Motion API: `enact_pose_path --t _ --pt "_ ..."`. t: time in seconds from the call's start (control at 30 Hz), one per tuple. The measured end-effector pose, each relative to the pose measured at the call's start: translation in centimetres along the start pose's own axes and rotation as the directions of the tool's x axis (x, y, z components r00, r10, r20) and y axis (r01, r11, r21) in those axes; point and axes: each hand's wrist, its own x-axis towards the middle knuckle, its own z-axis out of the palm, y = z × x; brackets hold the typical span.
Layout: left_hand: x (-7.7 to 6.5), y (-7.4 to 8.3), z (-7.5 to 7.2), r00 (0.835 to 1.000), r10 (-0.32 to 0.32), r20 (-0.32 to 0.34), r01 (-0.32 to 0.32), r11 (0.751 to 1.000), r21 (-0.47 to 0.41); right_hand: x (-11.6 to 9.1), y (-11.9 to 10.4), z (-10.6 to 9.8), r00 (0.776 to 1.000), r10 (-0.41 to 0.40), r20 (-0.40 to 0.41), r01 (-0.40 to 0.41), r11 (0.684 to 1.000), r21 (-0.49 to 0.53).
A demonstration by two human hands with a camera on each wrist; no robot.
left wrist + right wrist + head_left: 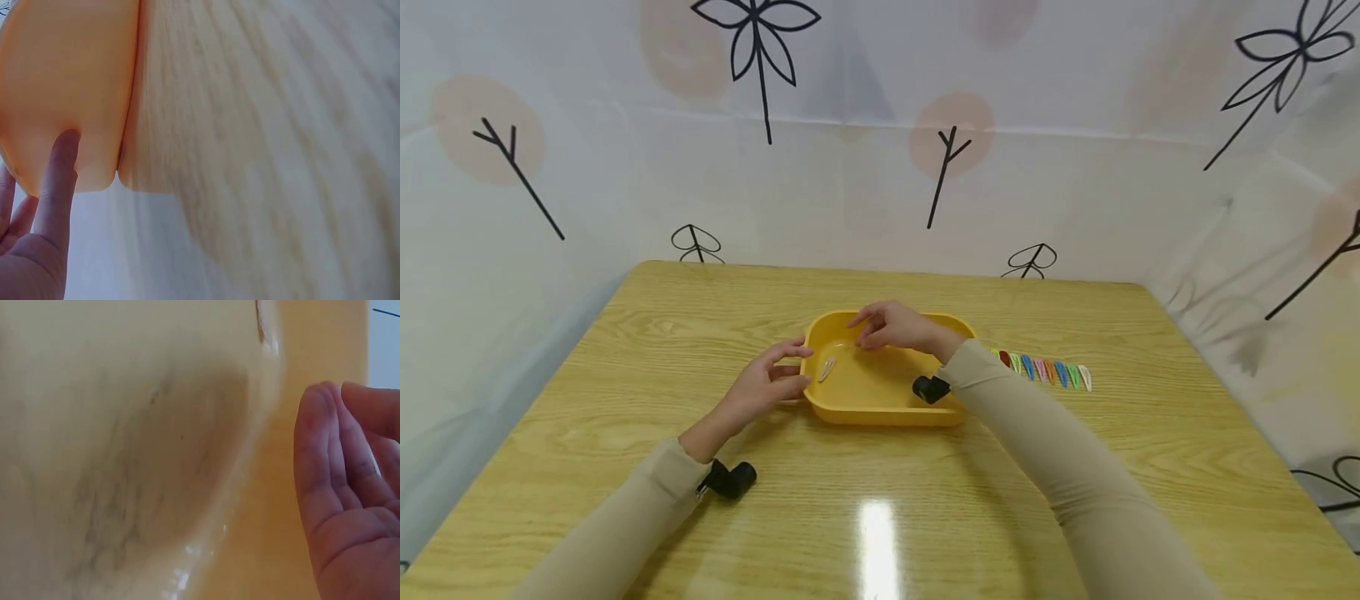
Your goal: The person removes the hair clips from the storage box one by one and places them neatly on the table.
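Observation:
A yellow plastic tray (887, 416) sits on the table, with one pale hair clip (826, 369) lying near the left end of its floor. My left hand (767, 379) is at the tray's left end, its fingers fairly straight; in the left wrist view the thumb (59, 181) presses the outer wall. Over the tray's inside, near the far wall, hovers my right hand (895, 327). In the right wrist view its fingers (319, 450) bend loosely with the tips close together, and nothing shows between them.
To the right of the tray lies a row of several colourful hair clips (1040, 369), partly behind the right forearm. The wooden table (700, 333) reaches back to a patterned cloth (850, 183). Each wrist carries a small black camera (730, 480).

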Motion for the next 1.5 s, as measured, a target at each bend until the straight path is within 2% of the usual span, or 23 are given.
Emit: enact_pose_path --t 0.2,0.47,0.73,0.93,1.03,1.17,1.37,1.5 --pt "0.0 0.1 0.0 1.0 0.008 0.013 -0.008 1.0 -0.009 1.0 0.1 0.8 0.996 0.0 0.093 0.002 1.0 -0.028" --pt "0.1 0.0 0.2 1.0 0.008 0.006 -0.008 1.0 -0.009 1.8 0.7 1.7 0.972 -0.016 0.234 0.023 0.999 -0.026" --pt "0.1 -0.1 0.1 1.0 -0.003 -0.002 0.003 1.0 -0.007 2.4 0.3 2.2 0.976 0.007 0.218 0.007 0.998 -0.063" --pt "0.1 0.0 0.1 1.0 0.003 0.001 -0.003 1.0 -0.014 2.8 0.0 2.8 0.961 -0.041 0.274 0.069 0.993 -0.093" --pt "0.0 0.0 0.2 1.0 0.004 0.0 -0.004 1.0 -0.013 2.9 0.1 3.0 0.965 -0.054 0.257 0.09 0.987 -0.132" --pt "0.0 -0.1 0.1 1.0 0.002 -0.003 -0.002 1.0 -0.008 3.0 0.2 3.4 0.972 -0.087 0.219 0.134 0.97 -0.205" --pt "0.0 -0.2 0.1 1.0 0.004 -0.001 -0.004 1.0 0.002 3.0 0.5 4.0 0.97 -0.161 0.184 0.218 0.911 -0.35" --pt "0.0 -0.3 0.1 1.0 0.005 0.0 -0.005 1.0 0.0 3.1 0.5 4.1 0.961 -0.198 0.194 0.262 0.879 -0.398"
